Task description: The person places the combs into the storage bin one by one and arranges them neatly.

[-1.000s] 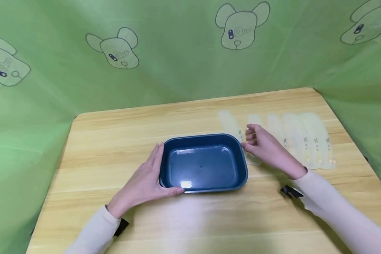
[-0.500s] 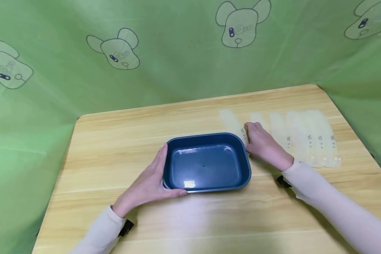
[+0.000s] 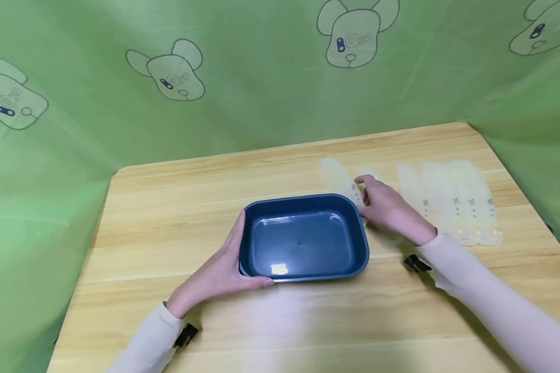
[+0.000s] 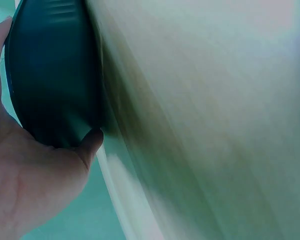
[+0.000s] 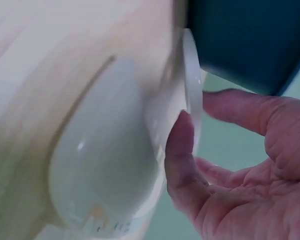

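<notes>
A dark blue rectangular plastic bin (image 3: pixel 303 243) stands on the wooden table. My left hand (image 3: pixel 217 269) grips its left end, thumb at the front side and fingers along the left wall. My right hand (image 3: pixel 389 207) is just past the bin's right end, among pale translucent combs. In the right wrist view, thumb and a finger pinch a comb (image 5: pixel 192 75) seen edge-on beside the bin. Another comb (image 5: pixel 107 150) lies flat next to it, partly under the right hand in the head view. The pinched comb's upper part (image 3: pixel 335 173) shows beyond the bin's corner.
Several more combs (image 3: pixel 469 202) lie side by side, some overlapping, right of the right hand on the table (image 3: pixel 168 207). A green curtain (image 3: pixel 261 77) with printed bear heads hangs behind and at both sides. Black clips (image 3: pixel 417 263) sit at both cuffs.
My right hand's fingers closed in around the nearest comb by the bin's right end. The second comb has turned slightly, its far end shifting left. The left hand keeps its hold on the bin.
</notes>
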{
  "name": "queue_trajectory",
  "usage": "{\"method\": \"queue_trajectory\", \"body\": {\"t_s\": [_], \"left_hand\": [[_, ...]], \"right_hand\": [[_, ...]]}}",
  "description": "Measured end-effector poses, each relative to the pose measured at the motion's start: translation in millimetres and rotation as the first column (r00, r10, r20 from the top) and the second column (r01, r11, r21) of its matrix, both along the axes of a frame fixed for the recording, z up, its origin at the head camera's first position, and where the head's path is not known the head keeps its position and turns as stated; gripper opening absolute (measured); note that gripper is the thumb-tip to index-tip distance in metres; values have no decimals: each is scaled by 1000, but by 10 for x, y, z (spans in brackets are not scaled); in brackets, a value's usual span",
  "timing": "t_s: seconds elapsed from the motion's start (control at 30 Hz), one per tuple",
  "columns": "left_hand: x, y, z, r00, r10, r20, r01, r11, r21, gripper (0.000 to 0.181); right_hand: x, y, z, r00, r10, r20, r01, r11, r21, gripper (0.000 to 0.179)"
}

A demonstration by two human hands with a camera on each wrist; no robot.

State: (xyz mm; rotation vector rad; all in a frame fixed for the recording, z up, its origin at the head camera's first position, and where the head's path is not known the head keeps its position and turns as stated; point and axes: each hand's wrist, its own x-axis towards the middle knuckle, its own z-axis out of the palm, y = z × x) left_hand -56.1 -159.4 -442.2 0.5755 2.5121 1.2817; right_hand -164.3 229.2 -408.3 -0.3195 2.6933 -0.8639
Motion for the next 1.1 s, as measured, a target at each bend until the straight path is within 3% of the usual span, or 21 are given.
{"method": "queue_trajectory", "body": {"t_s": [0.2, 0.4, 0.53, 0.83, 1.1], "left_hand": [[15, 10, -42, 999, 11, 37, -12, 1000, 24, 150], [33, 25, -54, 999, 12, 42, -14, 999, 53, 149], [30, 23, -46, 999, 12, 38, -14, 998, 60, 149], [-9, 25, -53, 999, 13, 35, -16, 997, 77, 149], [-3, 35, -59, 1000, -3, 21, 1, 991, 131, 149]], "right_hand": [[24, 117, -31, 998, -18, 54, 24, 993, -118, 62], [68, 233, -95, 998, -52, 40, 59, 979, -193, 59], [77, 291, -107, 995, -92, 25, 96, 957, -275, 57], [146, 337, -40, 981, -191, 28, 179, 848, -499, 58], [248, 273, 53, 982, -190, -3, 151, 788, -597, 53]]}}
